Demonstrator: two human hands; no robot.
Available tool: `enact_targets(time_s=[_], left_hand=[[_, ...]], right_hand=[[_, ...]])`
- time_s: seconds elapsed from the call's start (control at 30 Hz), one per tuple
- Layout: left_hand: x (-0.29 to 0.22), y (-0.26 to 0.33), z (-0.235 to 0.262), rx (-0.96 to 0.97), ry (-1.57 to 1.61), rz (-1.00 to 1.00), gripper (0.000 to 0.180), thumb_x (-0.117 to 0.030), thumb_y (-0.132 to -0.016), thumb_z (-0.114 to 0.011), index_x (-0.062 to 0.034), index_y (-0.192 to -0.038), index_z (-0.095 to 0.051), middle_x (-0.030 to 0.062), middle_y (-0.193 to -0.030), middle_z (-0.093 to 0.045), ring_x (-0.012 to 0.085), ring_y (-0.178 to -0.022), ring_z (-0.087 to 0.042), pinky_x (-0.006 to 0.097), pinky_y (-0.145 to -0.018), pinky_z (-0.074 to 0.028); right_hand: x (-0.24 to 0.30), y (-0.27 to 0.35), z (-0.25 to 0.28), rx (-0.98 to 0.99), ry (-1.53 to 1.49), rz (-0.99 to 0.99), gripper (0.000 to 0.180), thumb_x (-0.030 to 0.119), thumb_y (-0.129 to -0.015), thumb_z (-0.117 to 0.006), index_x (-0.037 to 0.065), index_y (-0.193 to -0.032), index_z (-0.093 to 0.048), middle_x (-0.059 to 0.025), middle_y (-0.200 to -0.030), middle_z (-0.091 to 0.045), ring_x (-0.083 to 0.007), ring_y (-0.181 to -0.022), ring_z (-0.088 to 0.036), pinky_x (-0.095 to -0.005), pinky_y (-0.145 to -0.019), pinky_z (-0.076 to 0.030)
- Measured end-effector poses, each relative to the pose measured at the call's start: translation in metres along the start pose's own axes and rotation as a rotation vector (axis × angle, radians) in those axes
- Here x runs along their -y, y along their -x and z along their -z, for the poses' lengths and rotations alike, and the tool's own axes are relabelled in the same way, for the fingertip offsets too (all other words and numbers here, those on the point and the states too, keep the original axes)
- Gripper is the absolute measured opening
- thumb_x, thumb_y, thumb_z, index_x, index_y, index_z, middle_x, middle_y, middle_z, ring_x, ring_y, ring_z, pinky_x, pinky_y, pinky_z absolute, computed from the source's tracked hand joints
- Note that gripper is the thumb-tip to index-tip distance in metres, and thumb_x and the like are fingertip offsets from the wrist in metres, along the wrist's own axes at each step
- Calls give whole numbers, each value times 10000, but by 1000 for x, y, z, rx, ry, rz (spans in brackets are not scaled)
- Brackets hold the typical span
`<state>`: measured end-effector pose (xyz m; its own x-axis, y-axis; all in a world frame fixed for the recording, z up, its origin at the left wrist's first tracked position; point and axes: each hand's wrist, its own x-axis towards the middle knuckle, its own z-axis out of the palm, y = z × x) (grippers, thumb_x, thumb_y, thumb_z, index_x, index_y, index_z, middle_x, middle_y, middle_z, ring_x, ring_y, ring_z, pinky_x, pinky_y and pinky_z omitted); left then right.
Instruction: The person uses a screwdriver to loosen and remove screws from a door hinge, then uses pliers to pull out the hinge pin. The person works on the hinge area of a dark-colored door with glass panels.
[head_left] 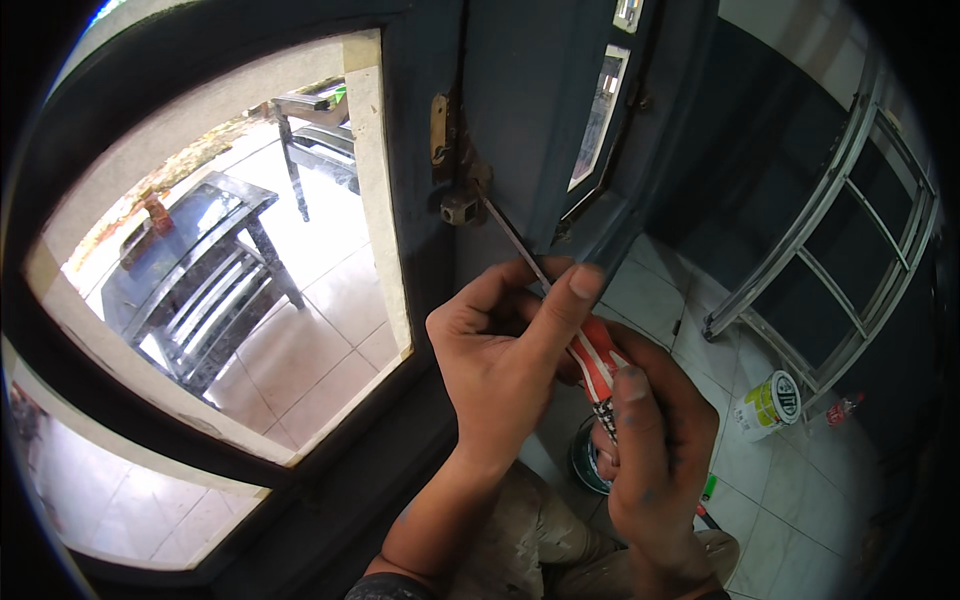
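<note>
A screwdriver [597,362] with a red, white and black handle slants up and away from me. My right hand [660,440] is wrapped round its handle. My left hand [505,355] pinches the metal shaft between thumb and fingers, just above the handle. The tip of the shaft touches or nearly touches a small metal latch fitting [462,207] on the dark grey frame; contact is hard to make out. Above that fitting, a worn brass-coloured plate [438,130] is set in the frame's edge.
Pale masking strips [385,200] border the glass pane at left, with a dark table [200,240] and chairs beyond it. A metal ladder [800,245] leans at right. A white-and-green paint bucket [768,408] and a dark green can [583,460] stand on the tiled floor.
</note>
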<state>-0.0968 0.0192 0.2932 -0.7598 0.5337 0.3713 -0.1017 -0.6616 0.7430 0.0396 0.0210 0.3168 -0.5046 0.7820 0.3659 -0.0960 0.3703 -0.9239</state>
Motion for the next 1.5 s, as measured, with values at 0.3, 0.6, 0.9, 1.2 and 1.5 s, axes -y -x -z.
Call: enact_targets(time_s=[0.3, 0.6, 0.9, 1.2, 1.5], left_hand=[[-11, -6, 7, -14, -101, 80, 334, -239, -929, -907, 39, -810, -765, -55, -547, -573, -14, -468, -466, 198, -439, -285], [-20, -8, -3, 4, -109, 117, 362, -256, -941, -898, 39, -803, -740, -31, -561, -601, 9, -459, -513, 196, -418, -314], [8, -13, -14, 92, -152, 173, 433, -332, -1023, -804, 54, -843, -724, 39, -606, -658, 81, -473, -615, 237, -425, -450], [-26, 32, -17, 187, -297, 161, 344, -262, -1078, -730, 72, -996, -739, 48, -697, -691, 70, -628, -672, 230, -572, -538], [0, 29, -18, 113, -63, 72, 349, -265, -1118, -661, 73, -1144, -746, 46, -851, -740, 50, -681, -637, 208, -620, -494]], right_hand=[[17, 18, -33, -109, -230, -300, 714, 569, -1111, -470, -65, -1434, -518, -4, -637, -509, -41, -487, -426, -238, -429, -347], [5, -6, -7, -4, -206, -173, 462, 348, -1084, -576, -32, -1345, -549, 39, -557, -436, -7, -431, -327, -220, -385, -254], [-25, -57, 51, 173, -456, -255, 350, 295, -1092, -576, -1, -1263, -651, 60, -548, -389, -9, -400, -294, -236, -370, -264], [-20, -33, 63, 174, -360, -106, 350, 266, -1078, -619, 3, -1301, -676, -10, -842, -683, 7, -518, -419, -204, -463, -300], [-19, -16, 40, 89, -162, 54, 296, 133, -1081, -610, -32, -1321, -664, -19, -960, -715, 2, -702, -510, -195, -614, -385]])
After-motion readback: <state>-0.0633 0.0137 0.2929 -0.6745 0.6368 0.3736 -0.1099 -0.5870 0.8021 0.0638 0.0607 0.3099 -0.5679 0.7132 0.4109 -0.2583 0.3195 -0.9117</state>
